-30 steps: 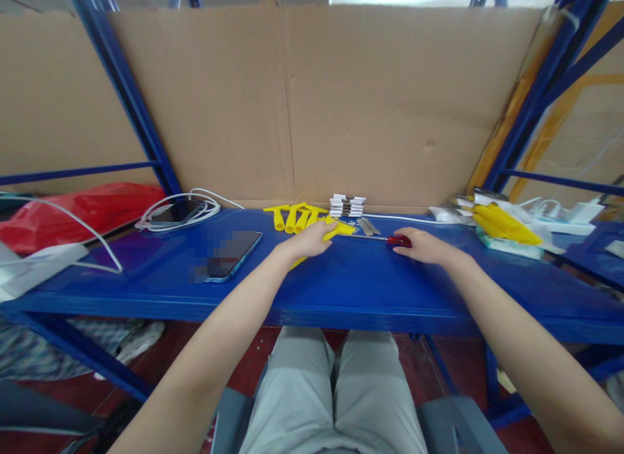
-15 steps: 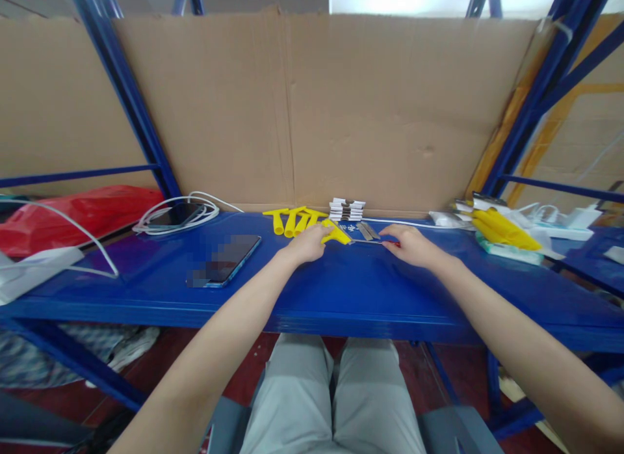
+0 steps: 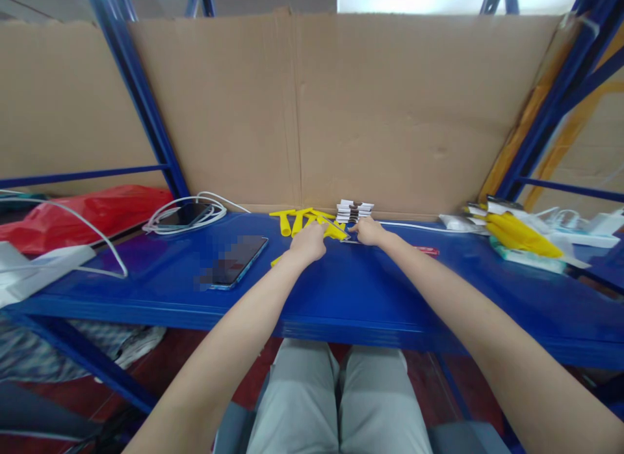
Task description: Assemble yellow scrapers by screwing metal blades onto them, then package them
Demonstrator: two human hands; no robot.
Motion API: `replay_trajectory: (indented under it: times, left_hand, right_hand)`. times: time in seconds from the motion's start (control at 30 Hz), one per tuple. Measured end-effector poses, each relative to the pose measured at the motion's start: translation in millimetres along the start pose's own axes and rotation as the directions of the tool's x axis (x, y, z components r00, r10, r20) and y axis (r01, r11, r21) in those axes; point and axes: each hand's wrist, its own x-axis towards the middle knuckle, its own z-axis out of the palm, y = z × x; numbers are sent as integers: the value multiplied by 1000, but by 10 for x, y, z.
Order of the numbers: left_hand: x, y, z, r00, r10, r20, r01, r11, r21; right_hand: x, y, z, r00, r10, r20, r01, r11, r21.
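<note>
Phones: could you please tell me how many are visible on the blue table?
2: one phone left of the left hand, the other phone partly under the coiled cable. More may be hidden.

Blue metal table (image 3: 351, 304) stands before tall cardboard panels (image 3: 380, 109), flanked by blue shelving posts (image 3: 139, 90); dark red floor (image 3: 419, 389) below, bright strip of light (image 3: 458, 2) above.

The tabletop (image 3: 341, 291) was solid blue. On it were yellow pieces (image 3: 285, 226) and a red handle (image 3: 429, 251); behind it, brown cardboard (image 3: 234, 116); below it, blue-and-white checked cloth (image 3: 58, 350).
</note>
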Motion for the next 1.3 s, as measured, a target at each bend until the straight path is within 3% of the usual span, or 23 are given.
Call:
replay_trajectory:
  times: [0.3,0.77,1.1,1.3]
  left_hand:
    - [-5,29,-17,1000,18,-11,-18,1000,-22]
    - [-17,35,-32,1000,11,8,-11,999,-34]
    - [-29,49,-49,1000,2,5,-2,1000,-25]
    - [-18,39,-29,999,32,20,-32,999,-25]
  right_hand:
    - [15,-94,37,997,1,-81,-9,996,-91]
    - [61,-20,80,998,20,-52,-24,995,-95]
    - [22,-19,48,995,12,-97,-16,999,-34]
    - [117,11,87,999,36,-22,-35,996,78]
